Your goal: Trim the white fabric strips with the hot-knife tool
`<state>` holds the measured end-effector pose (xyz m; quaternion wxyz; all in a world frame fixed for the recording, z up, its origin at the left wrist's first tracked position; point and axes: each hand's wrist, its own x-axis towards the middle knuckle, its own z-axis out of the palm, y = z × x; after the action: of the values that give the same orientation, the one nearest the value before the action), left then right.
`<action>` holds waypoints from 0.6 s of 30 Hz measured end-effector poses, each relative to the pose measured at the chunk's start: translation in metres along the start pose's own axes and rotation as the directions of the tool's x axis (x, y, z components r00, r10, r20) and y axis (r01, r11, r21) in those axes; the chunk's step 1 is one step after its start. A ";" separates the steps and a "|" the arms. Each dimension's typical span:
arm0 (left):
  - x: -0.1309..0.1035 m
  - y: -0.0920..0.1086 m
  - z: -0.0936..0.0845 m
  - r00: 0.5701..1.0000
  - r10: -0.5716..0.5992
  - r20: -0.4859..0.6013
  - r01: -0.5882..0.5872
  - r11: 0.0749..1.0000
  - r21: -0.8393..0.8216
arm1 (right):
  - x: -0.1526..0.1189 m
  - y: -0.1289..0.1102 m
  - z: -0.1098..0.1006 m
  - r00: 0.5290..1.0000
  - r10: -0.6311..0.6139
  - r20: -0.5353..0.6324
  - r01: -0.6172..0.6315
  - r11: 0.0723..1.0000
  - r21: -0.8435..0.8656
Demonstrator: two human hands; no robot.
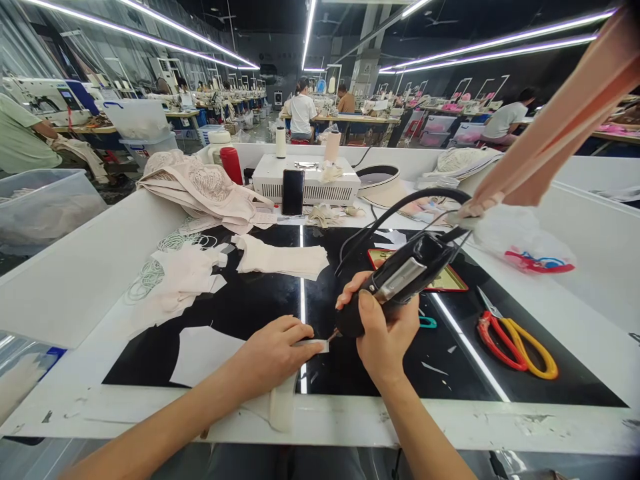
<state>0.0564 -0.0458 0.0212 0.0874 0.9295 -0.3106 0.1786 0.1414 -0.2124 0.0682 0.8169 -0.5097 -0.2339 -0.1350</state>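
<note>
My left hand (280, 350) presses a cream fabric strip (284, 400) against the black table mat, its fingers together at the strip's far end. The strip's near end hangs over the front edge of the table. In my right hand (383, 333) is a black corded hand tool (407, 270), its fingers wrapped round the body. The tool's thin metal tip points down and left, at or very near the end of the strip; contact cannot be made out. A pale fabric band (560, 127) holds the tool up from the upper right.
Red-and-yellow scissors (517, 343) lie at right. A small tray (453, 280) sits behind the tool. Stacked cream fabric pieces (283, 259) and green cord coils (145, 279) are at left. Behind stand a phone (293, 192) and a white box (325, 190). White side walls (65, 280) bound the table.
</note>
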 end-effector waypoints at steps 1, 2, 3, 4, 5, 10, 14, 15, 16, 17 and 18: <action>0.000 0.000 0.000 1.000 -0.005 0.002 0.005 1.000 -0.003 | 0.000 -0.001 -0.001 1.000 0.004 -0.004 -0.004 1.000 0.005; 0.000 -0.001 0.000 1.000 -0.008 0.006 0.008 1.000 -0.006 | -0.001 -0.002 -0.001 1.000 0.009 -0.009 -0.009 1.000 0.013; 0.000 -0.001 0.001 1.000 -0.011 0.011 0.012 1.000 -0.009 | -0.002 -0.004 -0.002 1.000 0.015 -0.014 -0.014 1.000 0.024; 0.000 -0.001 0.001 1.000 -0.013 0.012 0.013 1.000 -0.011 | -0.003 -0.005 -0.003 1.000 0.021 -0.017 -0.021 0.999 0.036; -0.001 -0.001 0.002 1.000 -0.012 0.012 0.013 1.000 -0.013 | -0.004 -0.006 -0.003 1.000 0.026 -0.017 -0.025 0.999 0.047; -0.002 0.000 0.002 1.000 -0.008 -0.008 0.007 1.000 -0.011 | -0.010 -0.006 -0.003 0.999 0.030 0.022 -0.031 0.997 0.064; -0.002 0.001 0.002 1.000 -0.018 -0.001 0.018 1.000 -0.019 | -0.011 -0.006 -0.002 0.999 0.031 0.026 -0.031 0.999 0.032; -0.002 0.001 0.002 1.000 -0.019 0.001 0.019 1.000 -0.020 | -0.011 -0.006 -0.002 0.999 0.033 0.027 -0.034 0.999 0.029; -0.002 0.001 0.002 1.000 -0.020 0.003 0.020 1.000 -0.021 | -0.011 -0.007 -0.002 0.999 0.036 0.027 -0.037 0.999 0.030; -0.002 0.001 0.002 1.000 -0.021 0.006 0.021 1.000 -0.022 | -0.010 -0.008 -0.003 0.999 0.036 0.023 -0.036 0.999 0.034; -0.002 0.001 0.002 1.000 -0.023 0.007 0.023 0.999 -0.023 | -0.009 -0.008 -0.003 0.999 0.033 0.015 -0.034 0.999 0.039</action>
<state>0.0548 -0.0456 0.0186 0.0990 0.9326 -0.3023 0.1708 0.1308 -0.2186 0.0686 0.8272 -0.4983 -0.2337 -0.1131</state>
